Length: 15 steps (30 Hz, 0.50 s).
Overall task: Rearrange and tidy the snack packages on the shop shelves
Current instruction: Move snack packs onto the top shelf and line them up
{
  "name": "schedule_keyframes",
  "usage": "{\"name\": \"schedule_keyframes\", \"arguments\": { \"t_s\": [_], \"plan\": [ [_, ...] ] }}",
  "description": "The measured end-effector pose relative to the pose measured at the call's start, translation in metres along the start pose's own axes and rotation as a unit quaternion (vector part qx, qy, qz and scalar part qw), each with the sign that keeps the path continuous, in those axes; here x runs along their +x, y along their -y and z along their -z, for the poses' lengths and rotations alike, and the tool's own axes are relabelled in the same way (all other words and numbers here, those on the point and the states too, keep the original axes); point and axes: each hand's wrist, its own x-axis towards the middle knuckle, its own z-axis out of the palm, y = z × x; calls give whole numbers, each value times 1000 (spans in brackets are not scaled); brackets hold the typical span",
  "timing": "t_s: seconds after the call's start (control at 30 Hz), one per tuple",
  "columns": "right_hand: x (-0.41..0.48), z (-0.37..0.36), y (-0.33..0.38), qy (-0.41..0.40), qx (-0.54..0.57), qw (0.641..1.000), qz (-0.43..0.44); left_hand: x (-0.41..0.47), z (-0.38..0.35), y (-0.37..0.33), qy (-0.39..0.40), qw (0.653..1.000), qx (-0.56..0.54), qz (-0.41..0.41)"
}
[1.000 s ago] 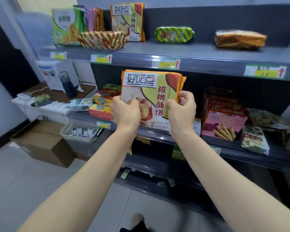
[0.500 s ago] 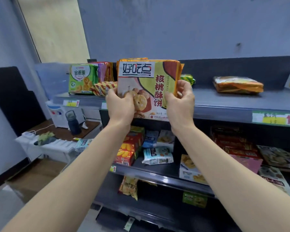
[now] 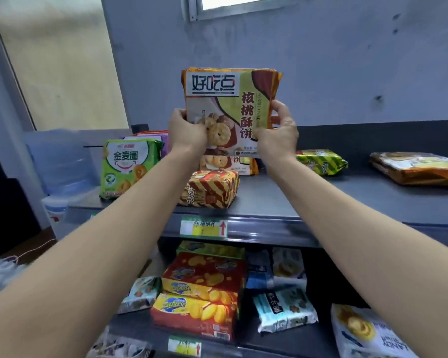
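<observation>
1. Two slim arms in shot: left forearm (image 3: 101, 241) and right forearm (image 3: 347, 228), both bare all the way to the frame's edge.
2. Left hand (image 3: 186, 133): bare, and the wrist is bare too.
3. Right hand (image 3: 279, 135): same story, bare from knuckles to wrist.

We have lifted the walnut biscuit pack (image 3: 230, 109) from in front of the middle shelf (image 3: 295, 342) to well above the top shelf (image 3: 321, 202). Our left hand (image 3: 186, 133) and right hand (image 3: 279, 130) rose with it, and it now covers most of the matching pack (image 3: 228, 164) standing there.
</observation>
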Motion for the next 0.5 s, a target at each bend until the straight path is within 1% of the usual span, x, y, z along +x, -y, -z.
{"name": "schedule_keyframes", "arguments": {
  "t_s": [0.17,0.27,0.4,0.5],
  "plan": [
    [25,-30,-28,22,-2,999,-25,48,-1,35,44,998,38,38],
    [34,-40,-46,37,-16,997,-67,67,-8,49,85,992,73,55],
    [39,-48,-73,85,-93,984,-130,78,-17,68,168,970,139,109],
    [43,-52,-87,115,-125,973,-156,83,-20,83,194,957,168,132]
  ]
}}
